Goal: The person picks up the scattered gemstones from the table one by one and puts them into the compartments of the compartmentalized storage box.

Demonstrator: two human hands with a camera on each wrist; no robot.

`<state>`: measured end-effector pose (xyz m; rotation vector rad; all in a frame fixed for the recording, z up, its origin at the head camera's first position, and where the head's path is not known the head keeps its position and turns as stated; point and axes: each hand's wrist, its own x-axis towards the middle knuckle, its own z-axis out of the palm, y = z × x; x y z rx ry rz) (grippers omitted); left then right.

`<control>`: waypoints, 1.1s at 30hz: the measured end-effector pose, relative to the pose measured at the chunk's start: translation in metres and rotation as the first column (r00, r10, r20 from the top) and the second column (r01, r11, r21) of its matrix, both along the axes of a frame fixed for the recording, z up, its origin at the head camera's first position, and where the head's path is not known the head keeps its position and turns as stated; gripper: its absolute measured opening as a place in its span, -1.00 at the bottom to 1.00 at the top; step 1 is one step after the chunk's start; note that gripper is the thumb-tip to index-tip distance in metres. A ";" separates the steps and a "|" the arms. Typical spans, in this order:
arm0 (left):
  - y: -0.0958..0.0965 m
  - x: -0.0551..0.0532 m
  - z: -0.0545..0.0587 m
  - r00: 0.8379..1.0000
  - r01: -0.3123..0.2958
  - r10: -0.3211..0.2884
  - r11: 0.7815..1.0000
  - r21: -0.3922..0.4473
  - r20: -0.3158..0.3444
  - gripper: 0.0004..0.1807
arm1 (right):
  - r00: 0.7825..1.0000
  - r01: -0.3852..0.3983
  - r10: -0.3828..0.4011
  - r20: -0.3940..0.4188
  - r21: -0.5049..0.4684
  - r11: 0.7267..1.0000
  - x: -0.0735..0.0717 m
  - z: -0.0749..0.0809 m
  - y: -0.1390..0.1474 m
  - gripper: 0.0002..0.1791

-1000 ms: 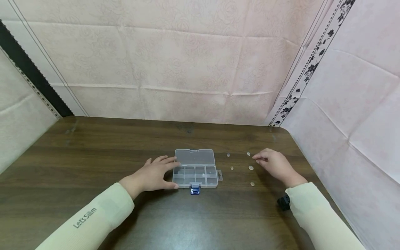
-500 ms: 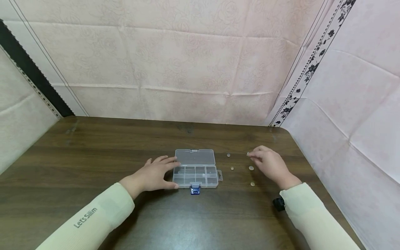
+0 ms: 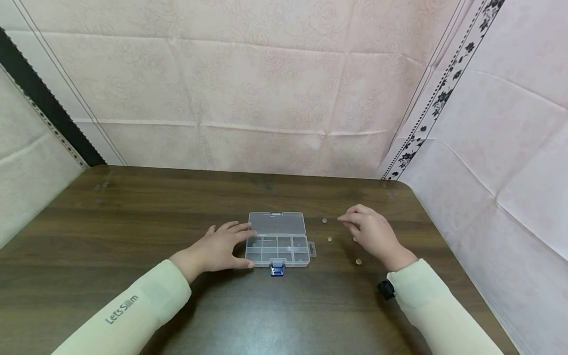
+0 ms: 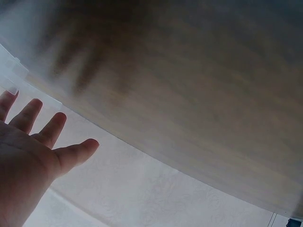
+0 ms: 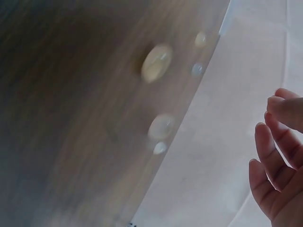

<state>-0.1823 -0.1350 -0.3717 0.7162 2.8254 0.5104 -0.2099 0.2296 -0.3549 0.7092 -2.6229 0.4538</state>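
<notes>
A clear plastic compartment box (image 3: 277, 249) lies on the table, its lid open toward the back. My left hand (image 3: 213, 249) rests at its left side with fingers spread, fingertips on the lid edge and thumb at the front corner. In the left wrist view, its fingers (image 4: 49, 130) are straight. My right hand (image 3: 372, 231) hovers right of the box among several small round pale pieces (image 3: 358, 262), thumb and fingertips together. Whether a piece is between them cannot be made out. Five-finger detail is partly cut off in the right wrist view, where more pieces (image 5: 161, 126) lie blurred.
A small blue object (image 3: 277, 269) is at the box's front edge. The brown wooden table (image 3: 248, 315) ends at a patterned cloth (image 3: 248, 98) at the back, and cloth also hangs on both sides.
My right hand has moved left across the round pieces, toward the box, and now covers some of them in the head view. The left hand and the box have stayed in place.
</notes>
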 end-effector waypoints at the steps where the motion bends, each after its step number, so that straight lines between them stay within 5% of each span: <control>1: 0.000 0.000 0.000 1.000 -0.001 0.001 1.000 0.001 0.001 -0.16 | 1.000 -0.008 0.008 -0.006 -0.001 1.000 0.000 0.000 -0.003 -0.81; 14: 0.000 0.001 -0.001 1.000 -0.004 0.004 1.000 0.006 0.011 -0.16 | 0.993 -0.106 0.107 -0.045 0.028 0.994 0.002 0.001 -0.034 -0.79; 33: 0.001 0.000 0.000 1.000 -0.006 0.005 1.000 0.007 0.026 -0.16 | 0.977 -0.206 0.205 0.059 0.015 0.978 0.008 0.004 -0.078 -0.81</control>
